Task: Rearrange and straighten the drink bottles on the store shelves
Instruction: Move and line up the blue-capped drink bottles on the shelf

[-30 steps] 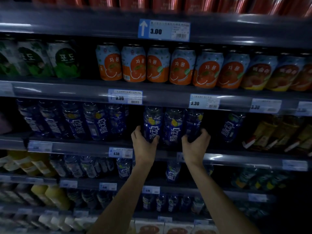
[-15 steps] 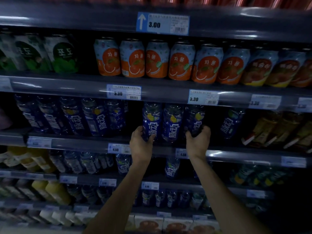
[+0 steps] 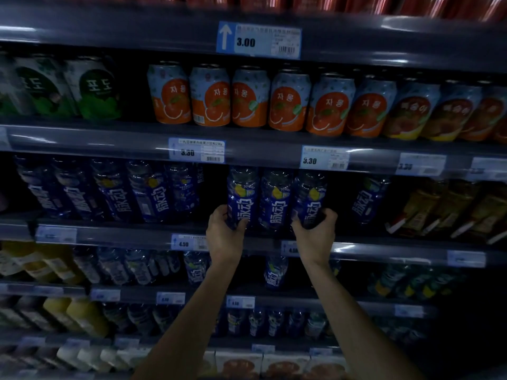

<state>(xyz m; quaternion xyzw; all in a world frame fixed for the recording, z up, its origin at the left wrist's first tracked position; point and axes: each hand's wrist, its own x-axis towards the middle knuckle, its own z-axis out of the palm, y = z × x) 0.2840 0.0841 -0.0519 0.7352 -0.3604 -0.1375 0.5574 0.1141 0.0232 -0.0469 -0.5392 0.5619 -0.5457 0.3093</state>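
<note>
Both forearms reach up to the middle shelf [image 3: 137, 235]. The left hand [image 3: 223, 235] is wrapped around the base of the left blue bottle [image 3: 242, 197]; the right hand [image 3: 315, 233] is clamped on the base of the right blue bottle [image 3: 310, 200]. A middle blue bottle [image 3: 275, 201] stands touching both; three in this group, each upright with white Chinese characters on a dark blue label. A 4.50 price tag [image 3: 188, 242] sits on the shelf edge beside the left wrist. Five like bottles [image 3: 115, 190] stand further left, one lone bottle [image 3: 369, 200] to the right. Above, tags read 3.30 [image 3: 196, 150]. Six orange cans [image 3: 271, 101] carry Korean lettering. Highest tag [image 3: 259, 41]: 3.00 with an arrow.
</note>
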